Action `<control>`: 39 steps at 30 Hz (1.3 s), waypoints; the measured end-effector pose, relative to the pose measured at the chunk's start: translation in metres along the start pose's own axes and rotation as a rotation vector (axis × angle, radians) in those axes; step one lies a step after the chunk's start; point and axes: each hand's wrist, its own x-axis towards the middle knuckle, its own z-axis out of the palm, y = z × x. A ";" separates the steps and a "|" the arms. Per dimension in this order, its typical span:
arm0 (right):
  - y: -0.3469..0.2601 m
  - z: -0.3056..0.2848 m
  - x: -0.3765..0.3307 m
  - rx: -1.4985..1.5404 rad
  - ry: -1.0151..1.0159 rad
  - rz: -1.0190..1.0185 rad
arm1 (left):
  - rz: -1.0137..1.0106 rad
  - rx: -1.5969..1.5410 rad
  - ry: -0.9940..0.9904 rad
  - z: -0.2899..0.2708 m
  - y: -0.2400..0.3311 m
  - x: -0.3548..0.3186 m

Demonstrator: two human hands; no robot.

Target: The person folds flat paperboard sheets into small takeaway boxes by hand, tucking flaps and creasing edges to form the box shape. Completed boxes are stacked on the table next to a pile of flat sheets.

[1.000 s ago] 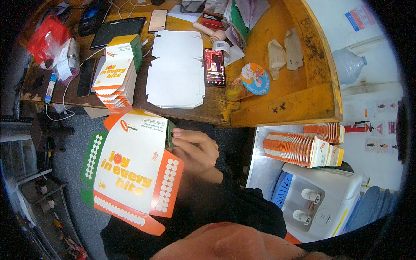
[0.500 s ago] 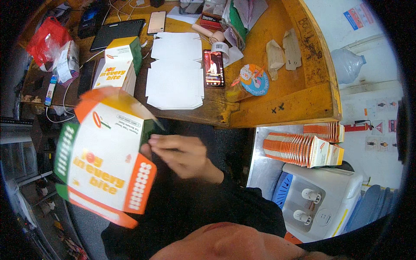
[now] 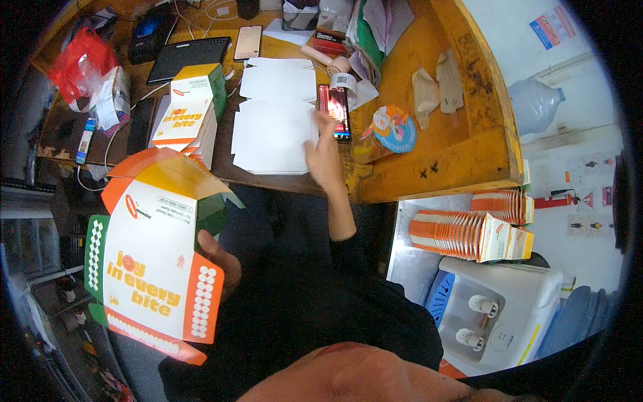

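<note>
My left hand grips a partly folded cardboard food box by its right side, the thumb at the edge and the other fingers hidden behind it. White, orange, green and yellow, the box is held up in front of the table, its flaps spread and its yellow part bent back. My right hand is at the right edge of a stack of flat white box blanks, thumb and fingers apart, with nothing seen in it. Just beyond its fingertips lies a lit phone.
Folded printed boxes are piled left of the blanks. Rows of nested boxes sit on a metal surface at right, by a water dispenser. A tablet and red plastic bag lie at the back left; a wooden ledge bounds the right.
My right hand has left the box and moved up to the stack of blanks. The box, still in my left hand, has shifted slightly down.
</note>
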 end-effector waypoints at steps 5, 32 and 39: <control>-0.096 -0.003 -0.055 0.254 -0.594 -0.376 | -0.143 -0.268 -0.145 0.015 0.004 0.001; -0.103 0.025 -0.069 -0.014 0.210 -0.519 | -0.532 -0.418 -0.458 0.030 0.003 -0.021; -0.112 0.038 -0.075 -0.017 0.266 -0.415 | -0.781 -0.667 -0.270 0.027 0.018 -0.010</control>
